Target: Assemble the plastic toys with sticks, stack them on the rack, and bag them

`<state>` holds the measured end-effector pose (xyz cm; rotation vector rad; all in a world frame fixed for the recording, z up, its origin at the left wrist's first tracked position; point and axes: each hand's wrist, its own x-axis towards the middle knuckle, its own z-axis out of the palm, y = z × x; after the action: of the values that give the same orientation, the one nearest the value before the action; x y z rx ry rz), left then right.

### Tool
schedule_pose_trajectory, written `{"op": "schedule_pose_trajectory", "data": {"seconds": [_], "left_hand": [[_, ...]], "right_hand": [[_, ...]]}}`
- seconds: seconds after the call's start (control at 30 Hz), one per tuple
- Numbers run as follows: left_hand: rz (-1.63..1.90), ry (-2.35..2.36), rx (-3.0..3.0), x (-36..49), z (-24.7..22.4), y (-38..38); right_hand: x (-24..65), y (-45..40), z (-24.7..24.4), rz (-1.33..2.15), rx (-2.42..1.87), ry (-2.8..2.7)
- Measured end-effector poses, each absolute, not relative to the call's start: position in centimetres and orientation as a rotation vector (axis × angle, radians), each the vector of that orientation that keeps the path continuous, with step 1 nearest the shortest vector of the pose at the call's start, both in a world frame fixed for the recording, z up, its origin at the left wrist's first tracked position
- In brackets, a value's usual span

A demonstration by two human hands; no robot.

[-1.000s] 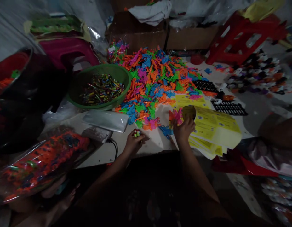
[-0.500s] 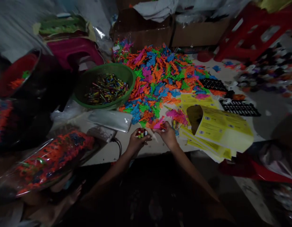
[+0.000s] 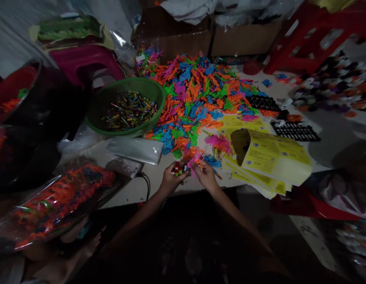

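As the head view shows, left hand: curled around a bunch of small colored cylinders.
Right hand: pinching a pink plastic piece, just beside the left hand.
Green basin: left of the colorful pile, holding similar small cylinders.
Yellow sheets: right of both hands.

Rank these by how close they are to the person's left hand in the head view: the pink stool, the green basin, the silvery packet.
From the left hand:
1. Silvery packet: just beyond the hand, to its left.
2. Green basin: behind the packet.
3. Pink stool: farther back and left, past the basin.
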<state>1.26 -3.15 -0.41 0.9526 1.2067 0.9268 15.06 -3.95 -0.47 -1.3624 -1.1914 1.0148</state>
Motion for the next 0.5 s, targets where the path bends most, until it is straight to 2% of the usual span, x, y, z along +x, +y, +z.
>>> {"op": "schedule_pose_trajectory", "data": {"seconds": [0.17, 0.5], "left_hand": [[0.852, 1.056, 0.902, 1.5, 0.5, -3.5], [0.738, 1.018, 1.064, 1.4, 1.1, -4.1]], "right_hand": [[15.3, -4.2, 0.2, 1.093, -1.307, -1.074], [15.4, -5.0, 0.4, 1.262, -1.261, -1.176]]}}
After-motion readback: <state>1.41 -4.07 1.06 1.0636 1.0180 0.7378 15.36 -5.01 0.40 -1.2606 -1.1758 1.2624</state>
